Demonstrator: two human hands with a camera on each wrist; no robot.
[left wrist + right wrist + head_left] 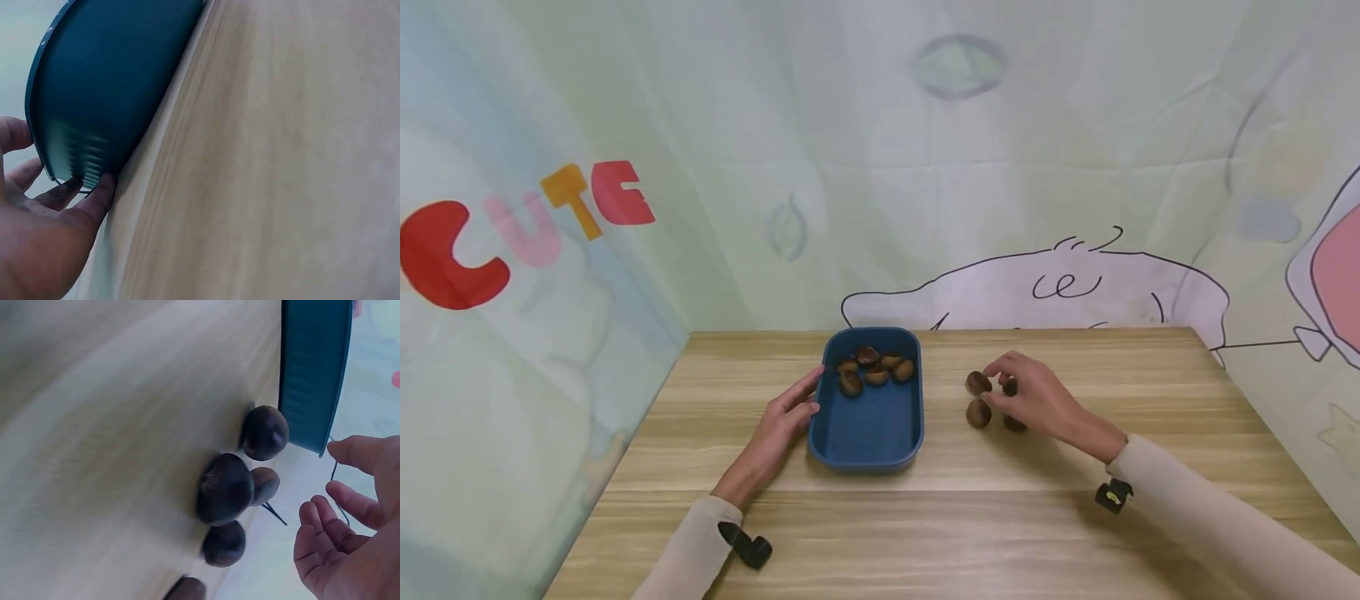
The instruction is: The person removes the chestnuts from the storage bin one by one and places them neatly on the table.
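A blue rectangular plastic bin [867,429] stands on the table with several brown chestnuts [877,375] gathered at its far end. My left hand [781,429] touches the bin's left wall with extended fingers; in the left wrist view, fingertips [105,182] rest against the outside of that wall. To the bin's right, several loose chestnuts [978,414] lie close together. Over them hovers my right hand [1036,398], thumb and index finger apart. The right wrist view shows nothing between those fingers, and the dark chestnuts [225,490] sit apart from them. In the head view, this hand partly hides some chestnuts.
The wood-grain table [925,533] extends around the bin and in front of both hands. A printed cloth backdrop [880,208] with cartoon drawings and letters rises behind the table's far edge and along its sides. Small black cameras [747,546] are strapped to both wrists.
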